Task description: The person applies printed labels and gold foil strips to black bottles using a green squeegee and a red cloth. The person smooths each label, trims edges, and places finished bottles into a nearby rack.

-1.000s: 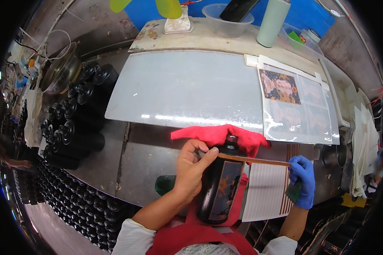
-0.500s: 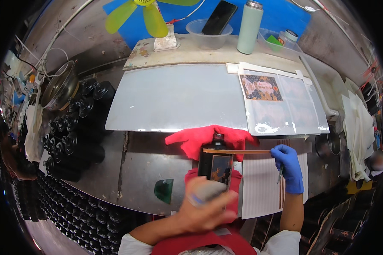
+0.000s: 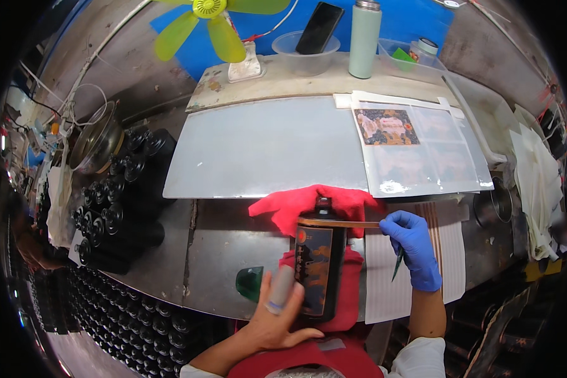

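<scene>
A black bottle (image 3: 345, 271) with a dark, gold-patterned label lies on a red cloth (image 3: 276, 208), its neck pointing away from me. My left hand (image 3: 274, 318), a grey covering on one finger, rests at the bottle's lower left side with fingers and thumb spread. In a blue glove, my right hand (image 3: 412, 242) pinches the end of a thin copper-brown strip (image 3: 359, 224). That strip runs across the bottle's shoulder just above the label. From under the same hand sticks out a pointed dark green tool (image 3: 397, 263); its other end is hidden. A green scraper-like piece (image 3: 249, 283) lies left of the bottle.
A striped white sheet (image 3: 384, 296) with brown strips lies under my right hand. Beyond is a grey board (image 3: 264, 151) beside sleeved label sheets (image 3: 431, 157). Black bottles (image 3: 107, 214) crowd the left. A green flask (image 3: 364, 41) and yellow-green fan (image 3: 223, 38) stand behind.
My left hand has moved down and left off the label, baring it. My right hand has shifted left, and the strip's left end now lies against the bottle's shoulder.
</scene>
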The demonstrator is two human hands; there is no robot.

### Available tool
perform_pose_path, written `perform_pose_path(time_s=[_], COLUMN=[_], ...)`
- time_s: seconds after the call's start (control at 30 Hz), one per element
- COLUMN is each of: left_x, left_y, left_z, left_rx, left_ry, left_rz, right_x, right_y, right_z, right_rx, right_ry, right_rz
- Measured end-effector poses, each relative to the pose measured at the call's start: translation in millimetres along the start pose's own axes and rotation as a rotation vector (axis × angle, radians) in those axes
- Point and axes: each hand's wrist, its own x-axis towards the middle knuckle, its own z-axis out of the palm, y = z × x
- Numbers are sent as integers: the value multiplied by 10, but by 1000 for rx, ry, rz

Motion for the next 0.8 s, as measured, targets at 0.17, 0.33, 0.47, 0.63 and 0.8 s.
perform_pose_path(time_s=[0.17, 0.33, 0.47, 0.63, 0.8], left_x=[304, -52, -52, 191, 146], left_y=[52, -263, -250, -6, -150], left_z=[121, 229, 115, 129, 171], left_rx=[548, -1, -108, 268, 159], left_ry=[-176, 57, 168, -47, -62], left_rz=[293, 65, -33, 198, 136], right_x=[4, -25, -18, -19, 6], right_y=[9, -143, -210, -232, -256], right_z=[-21, 296, 488, 496, 553], right_rx=[-6, 35, 63, 59, -52], right_ry=[7, -81, -132, -132, -92], right_rz=[23, 47, 49, 72, 66])
